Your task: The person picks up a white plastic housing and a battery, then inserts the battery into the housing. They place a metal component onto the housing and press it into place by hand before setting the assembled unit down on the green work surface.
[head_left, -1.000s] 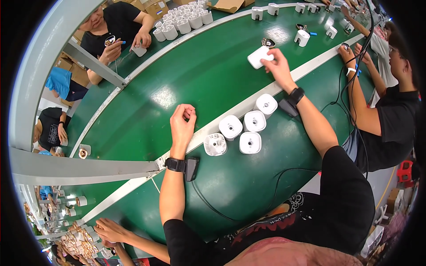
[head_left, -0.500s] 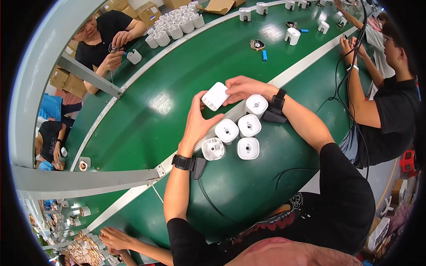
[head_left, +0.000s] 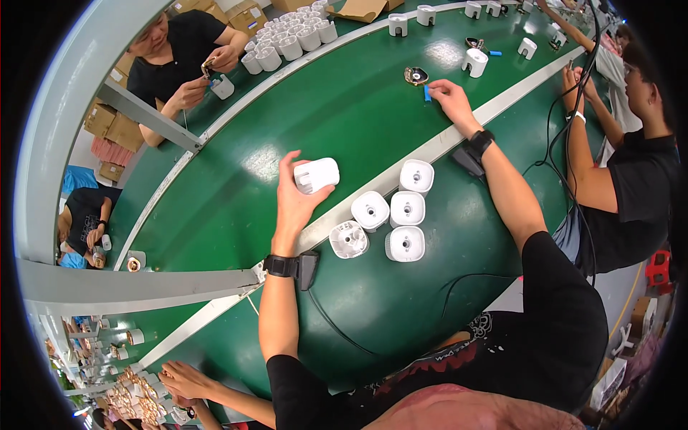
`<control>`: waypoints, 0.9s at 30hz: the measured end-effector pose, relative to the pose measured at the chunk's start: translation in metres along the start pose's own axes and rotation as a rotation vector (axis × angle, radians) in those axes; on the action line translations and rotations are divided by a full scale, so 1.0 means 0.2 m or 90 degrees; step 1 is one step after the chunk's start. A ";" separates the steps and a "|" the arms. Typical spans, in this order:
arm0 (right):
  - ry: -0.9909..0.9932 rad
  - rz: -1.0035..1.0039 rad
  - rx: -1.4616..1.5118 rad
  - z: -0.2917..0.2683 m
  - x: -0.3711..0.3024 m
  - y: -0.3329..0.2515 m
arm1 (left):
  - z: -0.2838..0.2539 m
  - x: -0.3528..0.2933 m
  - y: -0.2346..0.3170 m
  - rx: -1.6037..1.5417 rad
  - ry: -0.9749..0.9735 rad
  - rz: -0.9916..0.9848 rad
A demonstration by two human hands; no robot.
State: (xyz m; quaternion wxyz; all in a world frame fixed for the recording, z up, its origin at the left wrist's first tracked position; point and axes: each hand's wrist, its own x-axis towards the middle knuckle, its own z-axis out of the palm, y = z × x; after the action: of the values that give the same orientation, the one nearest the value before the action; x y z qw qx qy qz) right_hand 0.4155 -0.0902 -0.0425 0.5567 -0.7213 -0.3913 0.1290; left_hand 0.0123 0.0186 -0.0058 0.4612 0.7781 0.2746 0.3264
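My left hand [head_left: 295, 197] grips a white rounded plastic housing [head_left: 317, 175] between thumb and fingers, over the green belt. Farther off to the right, my right hand [head_left: 453, 104] is stretched out, its fingertips closed at a blue battery-like cylinder [head_left: 428, 94]. Just beyond those fingers lies a round dark-and-gold part [head_left: 415, 76]. Between my forearms several white housings stand on the near green surface, among them one with a ribbed open inside [head_left: 349, 239] and one with a small central hole [head_left: 407, 244].
A pale rail [head_left: 430, 152] runs diagonally between belt and near surface. Grey metal frame bars [head_left: 136, 284] cross the left side. Black cables [head_left: 555, 115] hang at right. White housings [head_left: 475, 62] sit farther along the belt. Co-workers [head_left: 179, 61] handle parts across and beside me.
My right hand has left the white housing and reached far right to the blue cylinder. My left hand has carried the housing left and slightly nearer, turning it.
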 end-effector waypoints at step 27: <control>-0.274 0.483 0.824 0.33 -0.27 -0.45 | 0.02 -0.04 -0.04 0.005 -0.068 0.061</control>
State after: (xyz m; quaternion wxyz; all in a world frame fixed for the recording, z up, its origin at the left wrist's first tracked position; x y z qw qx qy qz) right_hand 0.3023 -0.0756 0.0024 0.6965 -0.2968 -0.0642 0.6502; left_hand 0.0094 0.0132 -0.0168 0.4562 0.8083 0.2133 0.3052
